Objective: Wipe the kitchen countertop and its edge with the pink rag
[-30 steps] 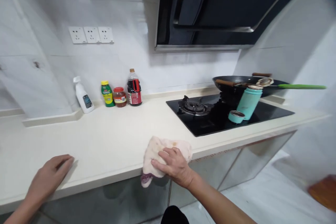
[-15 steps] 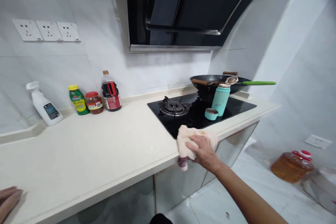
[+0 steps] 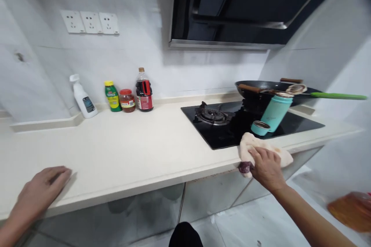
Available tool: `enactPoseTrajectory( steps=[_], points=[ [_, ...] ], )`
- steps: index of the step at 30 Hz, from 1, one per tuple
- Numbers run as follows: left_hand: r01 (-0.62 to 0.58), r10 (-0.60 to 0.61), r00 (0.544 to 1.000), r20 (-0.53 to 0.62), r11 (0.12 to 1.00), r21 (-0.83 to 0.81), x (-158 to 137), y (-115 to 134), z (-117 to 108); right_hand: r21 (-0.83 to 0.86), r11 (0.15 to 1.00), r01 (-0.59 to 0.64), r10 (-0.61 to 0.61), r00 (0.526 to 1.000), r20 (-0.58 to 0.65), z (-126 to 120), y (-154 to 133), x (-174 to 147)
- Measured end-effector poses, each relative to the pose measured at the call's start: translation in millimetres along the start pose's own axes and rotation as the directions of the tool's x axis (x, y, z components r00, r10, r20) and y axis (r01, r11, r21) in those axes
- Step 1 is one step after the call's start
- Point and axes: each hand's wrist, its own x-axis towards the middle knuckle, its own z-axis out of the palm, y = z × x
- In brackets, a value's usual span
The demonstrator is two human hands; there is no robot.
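Note:
Under my right hand (image 3: 267, 166) is a pale pink cloth (image 3: 285, 157) with a dark purple patch at one corner. My fingers press and grip it on the counter's front edge, just before the black gas hob (image 3: 224, 142). Part of the cloth hangs over the edge. My left hand (image 3: 43, 187) lies on the white counter (image 3: 124, 150) at the left, holding nothing, its thumb apart from the loosely bent fingers. Close beyond the cloth stand a turquoise flask (image 3: 276, 112) and its small turquoise cup (image 3: 259, 128).
A wok (image 3: 257, 84) sits on the back right, with a green-handled utensil (image 3: 336, 95) across it. Along the wall stand a spray bottle (image 3: 84, 98), a green bottle (image 3: 113, 98), a red-lidded jar (image 3: 127, 102) and a soy sauce bottle (image 3: 144, 94). The range hood (image 3: 232, 15) overhangs the hob.
My right hand has slid the cloth rightward along the counter edge, from the hob's front left corner towards the flask. The view has shifted left, and more of my left hand shows.

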Motion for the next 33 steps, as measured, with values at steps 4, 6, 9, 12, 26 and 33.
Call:
enactPoseTrajectory(
  steps=[4,6,9,12,26,33],
  points=[
    [0.108,-0.098,0.989,0.107,0.990,-0.095,-7.4,20.1,-13.6,0.051,0.998,0.044,-0.042,0.998,-0.039,-12.6,-70.2,2.7],
    [0.113,-0.099,0.988,0.120,0.987,-0.118,-11.8,27.0,-18.8,0.078,0.995,0.068,-0.064,0.996,-0.057,-20.7,-114.4,6.3],
    [0.096,-0.078,0.990,0.114,0.983,-0.157,-18.4,32.8,-24.0,0.112,0.981,0.158,-0.149,0.985,-0.085,-35.1,-184.1,14.5],
    [0.075,-0.061,0.995,0.079,0.980,-0.183,-23.7,35.6,-26.6,0.166,0.951,0.259,-0.238,0.961,-0.139,-47.4,-251.9,23.7],
    [-0.319,0.219,0.906,-0.363,0.916,-0.242,-53.7,47.6,-8.3,0.415,0.778,0.472,-0.353,0.874,-0.333,-72.1,-479.3,53.9],
    [-0.747,0.661,0.653,-0.368,0.641,-0.175,-108.5,134.1,28.5,0.646,0.518,0.561,-0.475,0.816,-0.329,-84.0,-442.0,53.4]
  ],
)
